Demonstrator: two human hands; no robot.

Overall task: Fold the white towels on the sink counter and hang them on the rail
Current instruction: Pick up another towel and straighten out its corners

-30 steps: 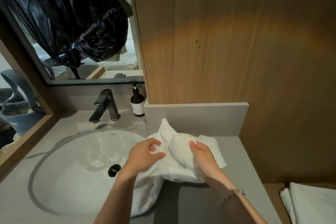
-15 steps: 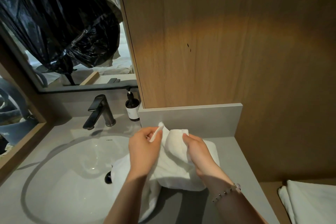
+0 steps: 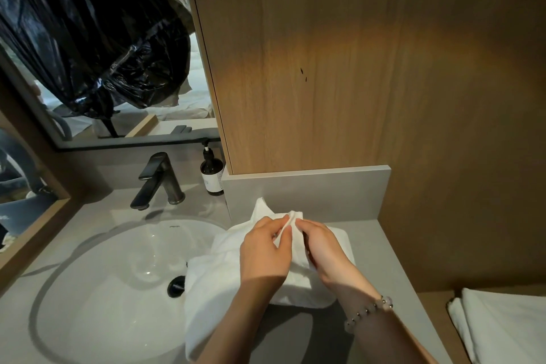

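- L hand (image 3: 263,248) & R hand (image 3: 323,245) sat close together, fingertips nearly touching. Each pinched the same raised fold at the top of the towel (image 3: 218,278).
- Towel lay bunched on the counter (image 3: 381,248), right of the basin (image 3: 118,281). Its left part drooped over the basin rim, edge just beside the drain (image 3: 176,286).
- One towel corner stuck up against the grey upstand (image 3: 325,189) behind the hands.
- Both forearms crossed the near part of the towel & hid its middle. Bead bracelet (image 3: 369,310) on R wrist.
- Wood panel (image 3: 339,68) rose straight off the upstand & wrapped round to the right, boxing in the counter on 2 sides.
- Tap (image 3: 159,180) stood behind the basin. Soap bottle (image 3: 211,171) was just beside it, tucked against the panel edge.
- Mirror (image 3: 183,103) hung above the tap, mostly filled by a black plastic bag (image 3: 88,23). Couldn't tell if reflected or hung in front.
- 2nd white towel (image 3: 502,331) lay on a lower wooden shelf (image 3: 434,319) bottom right, well apart from the hands.
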